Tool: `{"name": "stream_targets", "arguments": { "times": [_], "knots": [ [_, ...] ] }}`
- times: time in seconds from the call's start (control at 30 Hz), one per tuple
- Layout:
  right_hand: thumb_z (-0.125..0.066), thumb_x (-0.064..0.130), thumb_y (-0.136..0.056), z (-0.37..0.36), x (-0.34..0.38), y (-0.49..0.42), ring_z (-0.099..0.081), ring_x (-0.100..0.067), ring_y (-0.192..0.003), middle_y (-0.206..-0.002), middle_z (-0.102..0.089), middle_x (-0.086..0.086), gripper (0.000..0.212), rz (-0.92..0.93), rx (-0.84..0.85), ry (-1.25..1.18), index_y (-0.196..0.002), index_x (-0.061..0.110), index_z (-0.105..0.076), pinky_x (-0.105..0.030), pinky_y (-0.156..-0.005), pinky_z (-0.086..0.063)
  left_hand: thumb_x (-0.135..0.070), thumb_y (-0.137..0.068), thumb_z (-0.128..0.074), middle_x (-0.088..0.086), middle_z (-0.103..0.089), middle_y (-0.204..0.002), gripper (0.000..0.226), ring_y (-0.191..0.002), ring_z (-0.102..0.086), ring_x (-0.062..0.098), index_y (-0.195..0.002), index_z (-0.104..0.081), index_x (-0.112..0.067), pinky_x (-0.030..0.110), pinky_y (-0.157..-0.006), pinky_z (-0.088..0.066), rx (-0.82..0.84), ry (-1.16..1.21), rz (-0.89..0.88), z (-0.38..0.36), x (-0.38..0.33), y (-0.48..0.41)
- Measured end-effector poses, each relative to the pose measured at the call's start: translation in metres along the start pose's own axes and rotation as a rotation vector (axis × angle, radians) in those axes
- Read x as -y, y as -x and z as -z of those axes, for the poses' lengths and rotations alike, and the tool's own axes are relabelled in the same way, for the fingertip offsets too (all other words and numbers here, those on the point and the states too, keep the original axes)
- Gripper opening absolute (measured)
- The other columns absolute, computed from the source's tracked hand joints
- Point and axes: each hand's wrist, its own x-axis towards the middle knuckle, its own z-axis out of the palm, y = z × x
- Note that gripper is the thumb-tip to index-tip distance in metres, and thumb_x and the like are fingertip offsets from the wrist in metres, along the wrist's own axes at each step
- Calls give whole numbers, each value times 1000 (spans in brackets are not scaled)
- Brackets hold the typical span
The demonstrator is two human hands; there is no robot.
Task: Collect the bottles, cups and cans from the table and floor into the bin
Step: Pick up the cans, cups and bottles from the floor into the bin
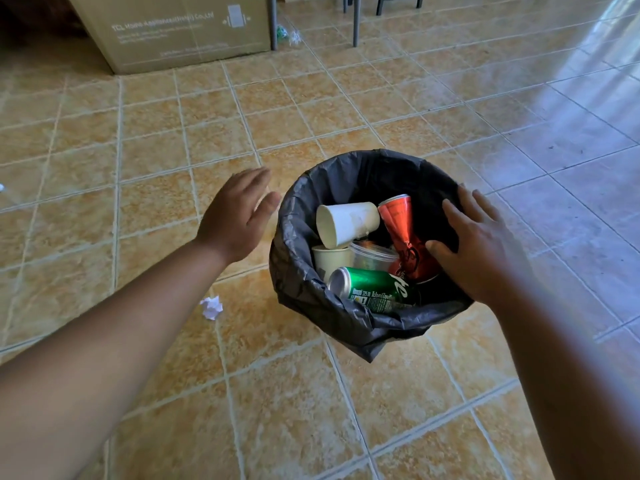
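Bin (346,323) with a black bag liner stands on the tiled floor (277,410), a little right of the middle of the view, with the bag's edge folded loosely over its rim. Inside it, a white paper cup (346,223) lies on its side on top. A cream cup (332,259) and a clear plastic cup (374,258) sit below it. A red can (401,230) leans against the right side, and a green can (370,289) lies along the near wall.

The left hand (235,216) is open, its fingers straight and together. It holds nothing and hangs just beside the bin's left rim, over the tiles. The right hand (481,244) is also open and empty, with fingers spread above the right rim and the thumb reaching over the red can. It is blurred, so contact with the liner cannot be judged.

A crumpled paper ball (212,307) lies on the floor near the bin's left side, under the left forearm. A broad stretch of tile lies between the bin and a cardboard box (173,29) at the far left edge. Beside the box stand dark metal furniture legs (355,22), with a few small scraps (289,34) on the floor at their feet. To the right of the bin the tiles run on to the frame's edge, glossy with reflected light.
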Motion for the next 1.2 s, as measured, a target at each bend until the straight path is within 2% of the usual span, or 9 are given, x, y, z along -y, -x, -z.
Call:
{"name": "stream_targets", "arguments": {
  "times": [0.07,0.17,0.3,0.43,0.57,0.7,0.83,1.0,1.2],
  "knots": [
    [-57,48,-86,0,-1,0,-10,-25,-147,-161,-14,-6,73,2,-4,-18,-148,17,-33,-45,-114,-22,-41,-100,-38,15,-50,-140,53,-131,-40,32,-140,-44,-8,42,-106,-33,45,-158,131,-10,37,12],
    [-59,47,-86,0,-1,-1,-11,-24,-147,-161,-15,-6,72,-5,-4,-33,-147,19,-35,-46,-114,-23,-40,-96,-46,12,-57,-131,47,-122,-46,34,-134,-51,-13,43,-99,-41,325,-398,286,-28,91,44],
    [-61,46,-85,-1,-1,-1,-12,-25,-147,-160,-17,-7,70,-1,-14,-44,-145,19,-39,-46,-115,-23,-51,-84,-60,7,-52,-133,58,-120,-50,27,-134,-50,-23,35,-94,-43,660,-389,516,-38,134,93],
    [-60,47,-85,0,-1,-1,-12,-25,-147,-160,-16,-6,69,-6,-22,-45,-145,19,-40,-46,-114,-24,-40,-78,-65,4,-55,-117,41,-111,-55,24,-116,-60,-28,31,-87,-43,763,-304,484,-50,147,124],
    [-59,47,-85,0,0,-2,-12,-23,-147,-161,-15,-4,68,-17,-23,-40,-145,21,-40,-46,-113,-25,-23,-85,-63,7,-61,-113,21,-98,-59,25,-106,-65,-26,31,-81,-45,581,-261,432,-55,148,116],
    [-59,47,-85,-2,0,-2,-12,-22,-147,-161,-15,-3,67,-21,-22,-58,-144,22,-41,-44,-113,-26,-38,-85,-64,2,-66,-96,19,-80,-58,22,-99,-60,-26,31,-69,-44,11,-35,419,-35,90,59],
    [-59,47,-85,-2,-1,-2,-10,-21,-148,-161,-14,-2,67,-24,-22,-67,-144,22,-41,-45,-113,-26,-40,-88,-63,-5,-64,-93,15,-77,-60,10,-99,-54,-43,18,-71,-47,-421,182,90,2,1,1],
    [-58,49,-85,-2,0,-1,-9,-20,-148,-161,-13,-1,67,-36,-18,-71,-144,24,-41,-44,-113,-27,-31,-85,-70,-5,-63,-96,29,-84,-57,7,-109,-64,-16,16,-78,-44,-215,227,-276,14,-70,-7],
    [-57,47,-86,-1,0,0,-9,-20,-148,-161,-14,-2,66,-30,-17,-84,-145,23,-41,-44,-114,-25,-36,-77,-73,0,-58,-124,44,-119,-47,22,-117,-65,-19,40,-100,-37,55,47,-289,0,-67,12]
  ]
}}
